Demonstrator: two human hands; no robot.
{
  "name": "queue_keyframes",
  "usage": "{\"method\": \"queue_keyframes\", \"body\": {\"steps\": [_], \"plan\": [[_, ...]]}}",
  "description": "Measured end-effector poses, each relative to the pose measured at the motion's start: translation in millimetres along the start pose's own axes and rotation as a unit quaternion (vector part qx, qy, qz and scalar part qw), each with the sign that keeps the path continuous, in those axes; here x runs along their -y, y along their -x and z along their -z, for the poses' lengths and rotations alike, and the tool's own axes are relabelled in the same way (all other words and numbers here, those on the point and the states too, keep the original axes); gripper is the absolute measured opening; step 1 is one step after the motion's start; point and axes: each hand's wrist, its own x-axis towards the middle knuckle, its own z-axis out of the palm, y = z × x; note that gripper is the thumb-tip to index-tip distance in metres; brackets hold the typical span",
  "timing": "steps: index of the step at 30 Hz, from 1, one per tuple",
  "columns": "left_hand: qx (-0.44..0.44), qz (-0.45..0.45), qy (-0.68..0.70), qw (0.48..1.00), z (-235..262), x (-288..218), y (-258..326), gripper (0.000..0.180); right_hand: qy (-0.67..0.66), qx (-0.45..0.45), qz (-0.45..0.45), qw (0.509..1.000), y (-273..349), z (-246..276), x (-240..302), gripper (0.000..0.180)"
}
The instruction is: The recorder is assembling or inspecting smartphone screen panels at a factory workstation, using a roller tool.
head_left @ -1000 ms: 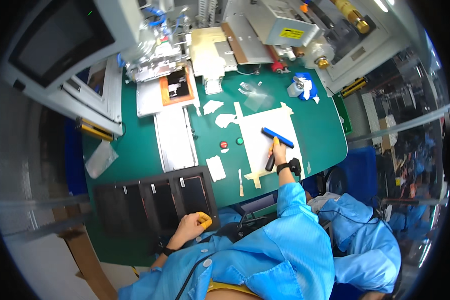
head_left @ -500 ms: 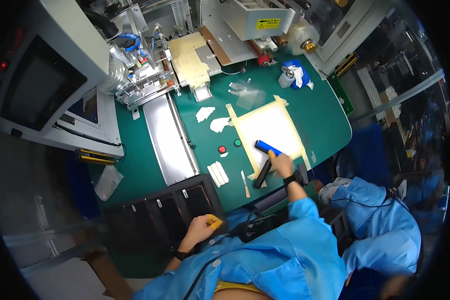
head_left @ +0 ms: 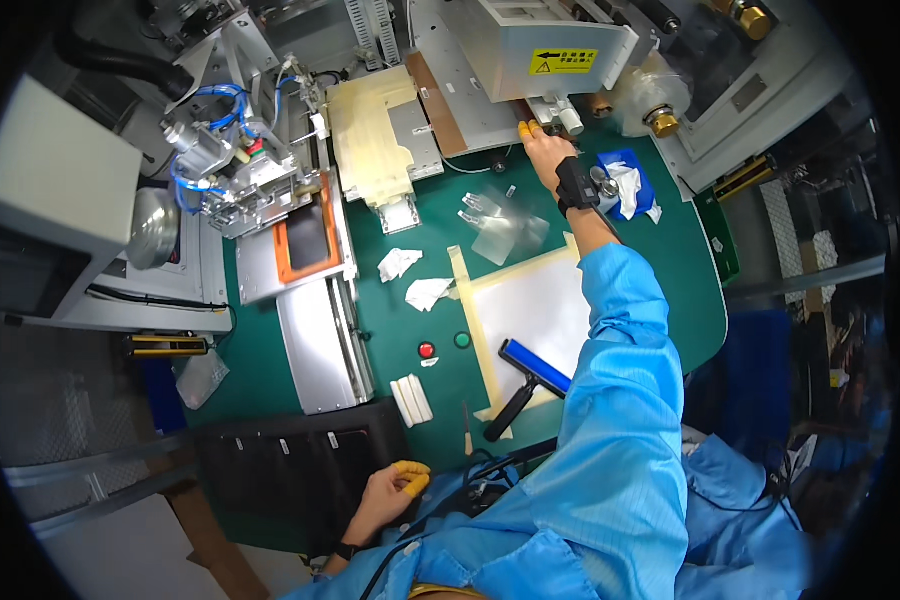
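My right hand (head_left: 550,155), with yellow finger cots, reaches to the front edge of the machine at the back. Its fingers are bent together there, and whatever lies between them is hidden. A blue roller (head_left: 532,362) with a black handle rests on the white sheet (head_left: 530,305), which is bordered with cream tape; my right forearm crosses above the sheet's right part. By the right edge of the black foam tray (head_left: 270,470), my left hand (head_left: 390,495) hovers with thumb and index finger apart and nothing between them.
On the left, an orange-framed dark panel (head_left: 308,238) sits under the metal fixture, behind a silver slide plate (head_left: 315,350). A red button (head_left: 427,350), a green button (head_left: 462,340), white rolls (head_left: 411,400) and a knife (head_left: 468,430) lie mid-table. A blue tray (head_left: 630,185) holds wipes.
My right hand has let go of the roller and moved far forward to the machine. On the left, the orange-framed panel has come into sight. My left hand's thumb and finger have parted.
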Motion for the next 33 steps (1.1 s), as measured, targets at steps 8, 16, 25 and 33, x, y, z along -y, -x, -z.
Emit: {"method": "queue_keyframes", "body": {"steps": [8,16,25,33], "plan": [[0.005,0.038,0.004,0.999,-23.8,-9.6,-15.7,0.021,0.031,0.025,0.046,0.998,-11.8,-18.0,-16.6,0.027],[0.011,0.031,0.004,0.999,-29.2,-8.3,-22.3,0.022,-0.018,0.049,0.0,0.999,-10.2,-25.0,-22.3,0.02],[0.003,0.033,0.005,0.999,-30.0,-12.8,-19.0,0.024,-0.038,-0.004,-0.047,0.998,-15.3,-27.6,-15.5,0.015],[0.015,0.034,-0.034,0.999,-30.5,-4.8,-20.4,0.027,-0.036,0.025,-0.048,0.998,-10.7,-20.1,-10.8,0.011]]}}
